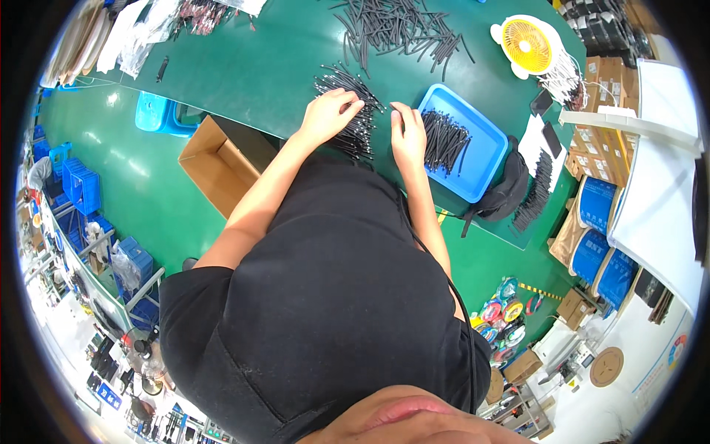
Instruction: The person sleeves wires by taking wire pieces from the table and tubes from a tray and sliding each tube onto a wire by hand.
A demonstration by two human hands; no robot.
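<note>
My left hand [328,117] is over the left side of a pile of short black cables with pale tips [356,139]. Its fingers curl toward the thumb; whatever lies between the fingertips is too small to make out. Just right of that pile, my right hand [409,137] is raised with thumb and forefinger bent close together, and I cannot make out anything held in them. Beside the right hand, a blue tray [484,159] holds a bundle of similar black cables [445,142].
Loose black tubes [396,29] are heaped at the far side of the green table [251,66]. A yellow-and-white fan [526,46], a phone [552,139] and a black bag [504,189] stand or lie to the right. An open cardboard box [222,166] is below the left edge.
</note>
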